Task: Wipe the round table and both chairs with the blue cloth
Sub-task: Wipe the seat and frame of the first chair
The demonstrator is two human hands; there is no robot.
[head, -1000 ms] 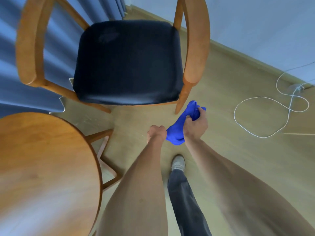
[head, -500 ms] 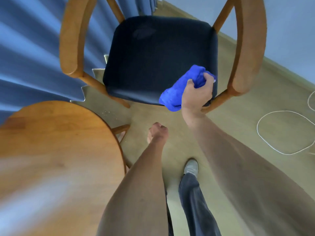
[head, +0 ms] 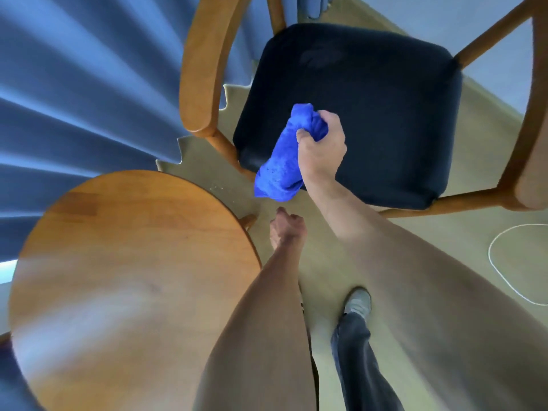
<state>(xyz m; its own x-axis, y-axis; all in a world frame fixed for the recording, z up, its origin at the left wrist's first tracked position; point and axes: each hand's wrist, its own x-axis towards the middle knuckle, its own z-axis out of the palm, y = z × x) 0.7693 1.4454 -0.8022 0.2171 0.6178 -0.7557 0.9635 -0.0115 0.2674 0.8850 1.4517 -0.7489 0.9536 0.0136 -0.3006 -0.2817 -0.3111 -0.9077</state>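
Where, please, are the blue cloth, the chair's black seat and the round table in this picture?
blue cloth (head: 281, 167): head view, on its hanging lower part.
black seat (head: 385, 114): head view, on the bare middle of the cushion.
round table (head: 133, 262): head view, on the bare wooden top.

A single wide-angle view from the person's head looks steeply down and slightly forward. Both forearms run up from the bottom edge, close to the lens. The round table (head: 127, 277) fills the lower left, the chair (head: 370, 114) sits ahead at the top, and the floor (head: 320, 262) lies far below between them. Straight lines bow near the edges
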